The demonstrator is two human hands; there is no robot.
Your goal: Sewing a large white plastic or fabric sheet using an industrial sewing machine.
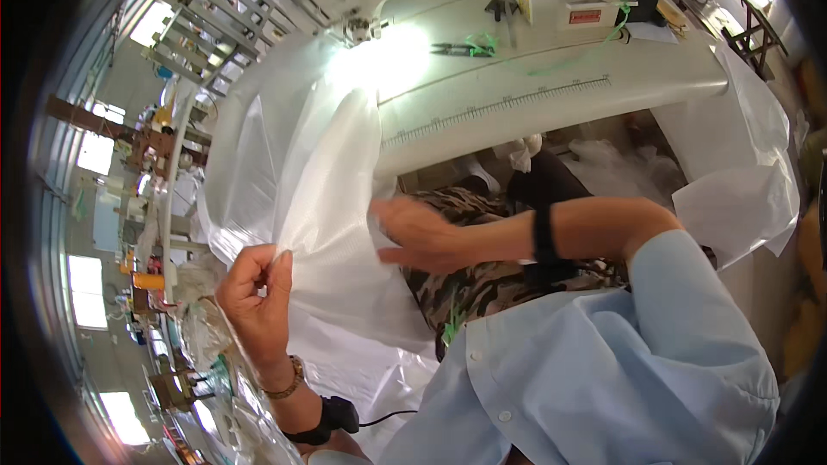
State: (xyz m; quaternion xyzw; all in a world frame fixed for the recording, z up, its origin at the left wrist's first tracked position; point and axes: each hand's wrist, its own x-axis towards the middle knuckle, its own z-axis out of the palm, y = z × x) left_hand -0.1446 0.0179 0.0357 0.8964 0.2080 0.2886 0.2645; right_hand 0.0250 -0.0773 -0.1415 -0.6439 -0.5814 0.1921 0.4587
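left hand (258,288) pinches the edge of a translucent white woven plastic sheet (323,164), thumb and fingertips closed on a fold near the sheet's lower left border. right hand (422,232) lies flat against the same sheet further to the right, fingers stretched out and a little spread, pointing left toward the left hand; whether the thumb grips behind the sheet cannot be told.

the sheet runs away from the person, up from the lap to the cream-coloured sewing machine table (551,86), where it is bright under the lamp by the needle head (362,27). long axis: lap to needle, slightly leaning right at the top. both hands sit at the near end, well apart from the needle; the right hand is the nearer of the two to the table edge.

a printed ruler strip (508,103) runs along the table front, just right of the sheet. small dark thread snips (461,49) lie on the table beyond it. more white sheet hangs off the table's right end (741,181).
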